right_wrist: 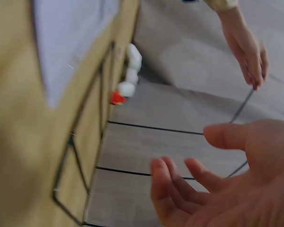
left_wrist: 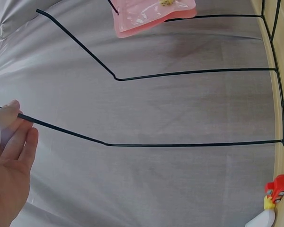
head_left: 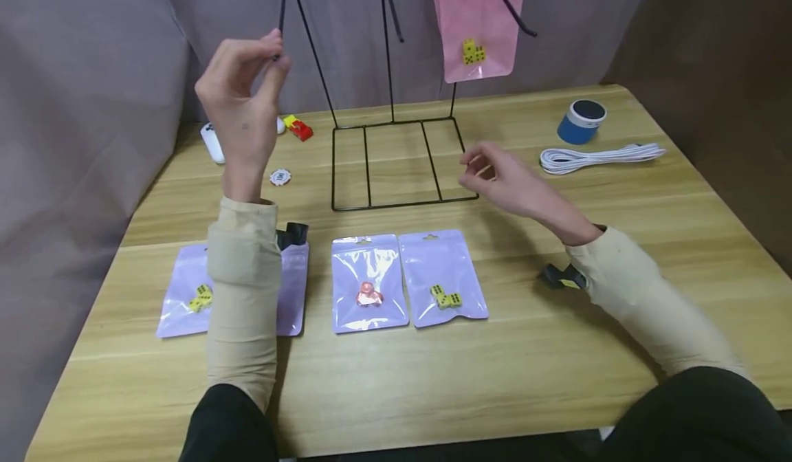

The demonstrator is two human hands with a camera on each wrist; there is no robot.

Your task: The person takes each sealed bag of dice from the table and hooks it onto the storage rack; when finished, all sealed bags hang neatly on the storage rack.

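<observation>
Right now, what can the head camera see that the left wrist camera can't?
Only the head view shows the three purple bags lying on the table, the blue speaker, the white cable and the right hand, open and holding nothing. Only the left wrist view shows up close the left hand in a pinch grip on a rack arm. Both show the pink bag hanging on the rack and the red toy car.

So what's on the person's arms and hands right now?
Both hands, left hand and right hand, are bare, with no gloves. Each forearm wears a snug beige sleeve over black upper sleeves. A small black device is strapped at each wrist.
</observation>
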